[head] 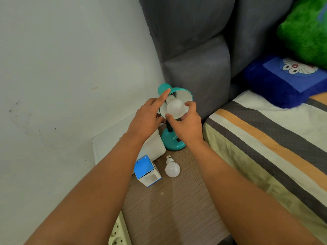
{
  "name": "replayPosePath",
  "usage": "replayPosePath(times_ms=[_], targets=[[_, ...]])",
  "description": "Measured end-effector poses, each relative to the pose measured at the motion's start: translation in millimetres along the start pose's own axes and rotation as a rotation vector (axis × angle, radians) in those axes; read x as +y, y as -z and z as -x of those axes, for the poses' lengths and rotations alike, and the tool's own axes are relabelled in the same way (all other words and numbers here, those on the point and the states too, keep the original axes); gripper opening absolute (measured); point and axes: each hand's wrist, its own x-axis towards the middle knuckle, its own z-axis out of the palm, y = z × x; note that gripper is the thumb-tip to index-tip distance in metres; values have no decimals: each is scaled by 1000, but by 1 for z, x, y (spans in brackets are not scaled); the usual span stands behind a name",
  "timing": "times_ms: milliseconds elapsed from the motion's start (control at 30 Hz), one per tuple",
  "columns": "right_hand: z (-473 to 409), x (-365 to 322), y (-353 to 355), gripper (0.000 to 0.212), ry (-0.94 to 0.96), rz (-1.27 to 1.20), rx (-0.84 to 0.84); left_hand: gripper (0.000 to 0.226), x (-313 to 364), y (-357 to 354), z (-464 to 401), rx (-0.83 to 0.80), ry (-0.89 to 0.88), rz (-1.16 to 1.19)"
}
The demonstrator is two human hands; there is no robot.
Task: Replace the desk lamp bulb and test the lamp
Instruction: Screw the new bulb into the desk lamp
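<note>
On the wooden nightstand (177, 200), a teal lamp (174, 96) is being steadied by the left hand (146, 119), forefinger extended. Its white bulb (175, 107) is being gripped by the right hand (185, 124), fingers curled around it.

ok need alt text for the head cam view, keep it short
The right hand grips a white bulb in a teal desk lamp, while the left hand steadies the shade. A second bulb and a blue box lie on the wooden table beside a bed.
</note>
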Motion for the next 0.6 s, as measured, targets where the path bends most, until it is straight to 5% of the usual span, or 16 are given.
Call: replayPosePath(times_ms=[200, 367, 600], targets=[[-6, -3, -7, 56, 60, -13, 86, 84, 0, 0, 2, 5, 1, 17], [-8, -12, -5, 55, -121, -333, 87, 88, 2, 1, 2, -4, 2, 18], [-2, -15, -9, 52, 2, -290, 18, 86, 0, 2, 1, -1, 0, 22]])
